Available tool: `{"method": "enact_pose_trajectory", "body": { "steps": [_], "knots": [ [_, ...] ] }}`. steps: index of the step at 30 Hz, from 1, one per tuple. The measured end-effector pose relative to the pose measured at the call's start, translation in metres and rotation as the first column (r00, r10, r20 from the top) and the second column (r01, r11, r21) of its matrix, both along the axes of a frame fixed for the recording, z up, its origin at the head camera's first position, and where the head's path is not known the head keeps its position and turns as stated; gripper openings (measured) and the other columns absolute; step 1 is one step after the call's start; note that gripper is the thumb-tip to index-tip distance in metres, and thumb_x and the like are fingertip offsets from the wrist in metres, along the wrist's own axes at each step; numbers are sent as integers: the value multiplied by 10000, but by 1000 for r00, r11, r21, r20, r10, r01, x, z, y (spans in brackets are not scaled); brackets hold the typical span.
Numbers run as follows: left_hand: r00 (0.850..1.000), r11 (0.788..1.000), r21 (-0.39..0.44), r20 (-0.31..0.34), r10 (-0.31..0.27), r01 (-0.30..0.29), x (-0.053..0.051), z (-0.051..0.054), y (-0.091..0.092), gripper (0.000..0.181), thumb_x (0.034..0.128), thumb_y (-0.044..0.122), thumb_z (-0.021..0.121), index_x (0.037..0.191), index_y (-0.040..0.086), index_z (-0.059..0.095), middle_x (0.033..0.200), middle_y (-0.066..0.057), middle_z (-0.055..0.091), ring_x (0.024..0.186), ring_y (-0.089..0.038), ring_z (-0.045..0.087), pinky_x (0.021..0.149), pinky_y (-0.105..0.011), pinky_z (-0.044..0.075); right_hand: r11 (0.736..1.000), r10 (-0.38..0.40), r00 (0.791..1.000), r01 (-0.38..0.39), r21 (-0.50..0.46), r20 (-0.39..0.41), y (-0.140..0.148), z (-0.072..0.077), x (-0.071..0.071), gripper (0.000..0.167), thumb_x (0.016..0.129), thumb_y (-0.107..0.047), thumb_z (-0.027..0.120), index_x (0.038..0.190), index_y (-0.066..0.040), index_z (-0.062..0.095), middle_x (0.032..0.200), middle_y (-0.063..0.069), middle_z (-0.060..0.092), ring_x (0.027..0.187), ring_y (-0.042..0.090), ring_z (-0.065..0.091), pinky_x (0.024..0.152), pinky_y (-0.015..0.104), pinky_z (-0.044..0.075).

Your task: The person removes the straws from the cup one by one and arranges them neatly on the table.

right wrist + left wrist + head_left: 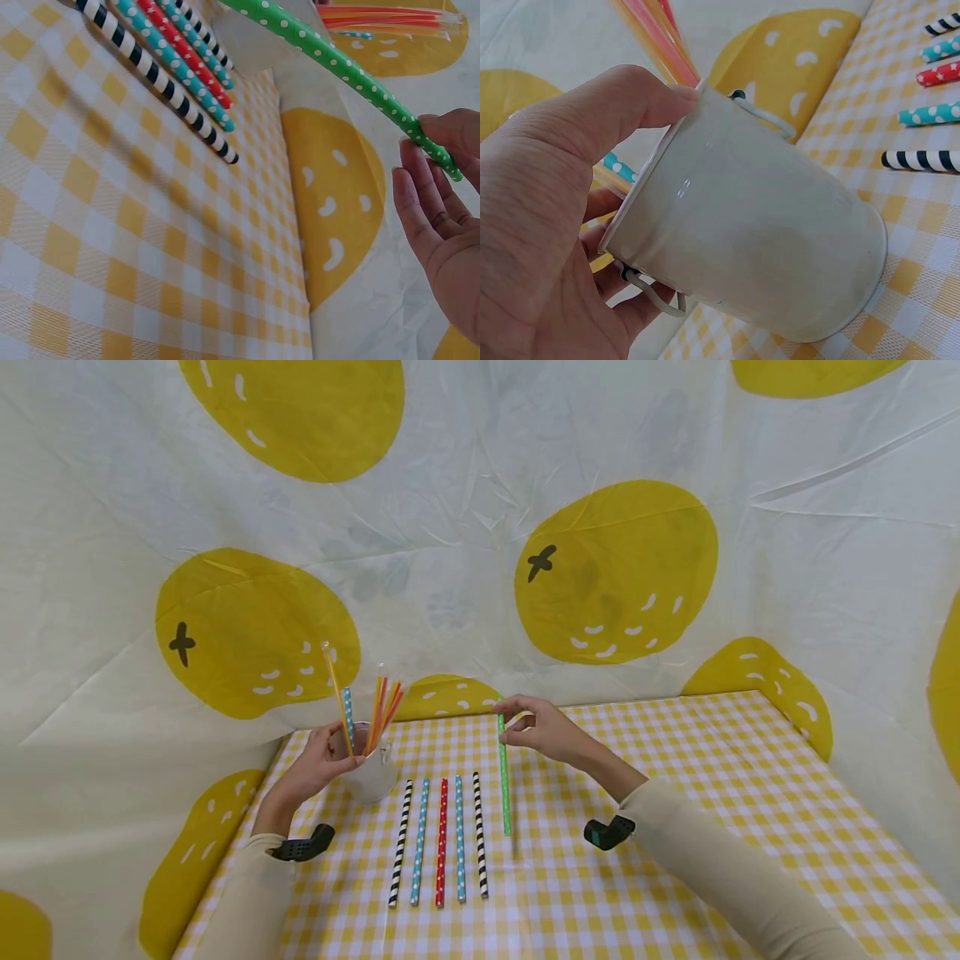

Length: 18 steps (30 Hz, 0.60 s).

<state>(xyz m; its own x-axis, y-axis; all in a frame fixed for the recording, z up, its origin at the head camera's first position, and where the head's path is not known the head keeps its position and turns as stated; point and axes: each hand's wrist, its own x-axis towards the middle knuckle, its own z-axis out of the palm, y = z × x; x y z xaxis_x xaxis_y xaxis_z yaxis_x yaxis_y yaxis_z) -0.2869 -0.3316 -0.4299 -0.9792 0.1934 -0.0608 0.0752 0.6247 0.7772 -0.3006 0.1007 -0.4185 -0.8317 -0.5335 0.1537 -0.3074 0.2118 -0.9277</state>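
My left hand (315, 768) grips a white pail (373, 783) by its rim, thumb at the near side and fingers round the far side. Orange and red plastic straws (381, 718) and a blue dotted paper straw (348, 714) stand inside it. In the right wrist view, my right hand (450, 180) pinches a green, white-dotted paper straw (337, 66) near one end. The straw hangs nearly upright beside a row of paper straws: black-striped (480, 835), blue dotted (460, 839) and red with white stars (442, 843).
A yellow and white checked cloth (675, 777) covers the table. Behind it hangs a white sheet (465, 610) with large yellow fruit prints. The pail's small side handle (656, 294) shows in the left wrist view.
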Motion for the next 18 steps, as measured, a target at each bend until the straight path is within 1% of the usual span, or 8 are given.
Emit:
{"method": "enact_pose_trajectory", "body": {
  "steps": [1,2,5,8,9,10,14,18],
  "knots": [
    [1000,1000,2,-1,-3,3,0,0,0,976,957,391,714,1615,15,99,1578,-270,66,1298,-423,273,1030,-605,341,1000,4,1000,-4,7,5,-1,-2,0,412,963,-124,714,1358,-112,595,1292,153,564,1027,283,647,850,400,531],
    [1000,1000,4,-2,-5,5,0,0,0,977,957,389,714,1615,13,97,1577,-271,66,1300,-425,271,1031,-608,342,1000,11,1000,-11,11,13,-2,-5,0,415,962,-109,712,1360,-105,592,1286,174,563,1017,285,651,863,430,533],
    [1000,1000,6,-2,-7,7,0,1,0,976,959,385,713,1614,11,96,1575,-270,67,1303,-430,268,1030,-611,343,999,22,1000,-22,31,17,-5,-13,0,414,951,-78,718,1349,-95,603,1268,189,571,993,274,663,866,426,540],
    [1000,1000,11,0,-7,7,1,0,0,972,960,383,712,1615,15,95,1580,-271,57,1336,-448,252,1048,-633,334,999,34,999,-35,40,9,-7,-20,0,406,940,-49,720,1330,-71,614,1245,208,572,973,264,671,855,397,551],
    [1000,1000,12,0,-7,7,1,0,0,969,961,381,712,1615,17,97,1581,-270,54,1335,-450,251,1047,-635,333,998,35,999,-36,48,5,-8,-23,0,398,939,-56,723,1323,-72,619,1234,194,571,969,256,673,838,360,552],
    [1000,1000,15,1,-7,7,1,0,0,967,961,381,712,1616,21,98,1583,-269,52,1338,-452,248,1048,-640,330,998,40,999,-40,52,7,-8,-24,1,394,938,-53,722,1318,-74,621,1226,192,570,965,251,674,834,363,553],
    [1000,1000,18,1,-9,9,1,0,0,965,959,381,714,1616,25,104,1583,-270,48,1323,-445,252,1041,-639,331,996,50,999,-52,78,22,-11,-31,4,383,941,-43,716,1311,-81,627,1190,155,570,958,236,680,853,438,559],
    [1000,1000,13,-3,-6,6,0,0,0,970,955,386,718,1615,20,107,1578,-270,56,1305,-433,263,1032,-619,338,994,60,998,-62,92,32,-14,-37,6,376,937,-26,714,1301,-64,632,1178,167,574,937,242,682,852,502,553]
  ]
}}
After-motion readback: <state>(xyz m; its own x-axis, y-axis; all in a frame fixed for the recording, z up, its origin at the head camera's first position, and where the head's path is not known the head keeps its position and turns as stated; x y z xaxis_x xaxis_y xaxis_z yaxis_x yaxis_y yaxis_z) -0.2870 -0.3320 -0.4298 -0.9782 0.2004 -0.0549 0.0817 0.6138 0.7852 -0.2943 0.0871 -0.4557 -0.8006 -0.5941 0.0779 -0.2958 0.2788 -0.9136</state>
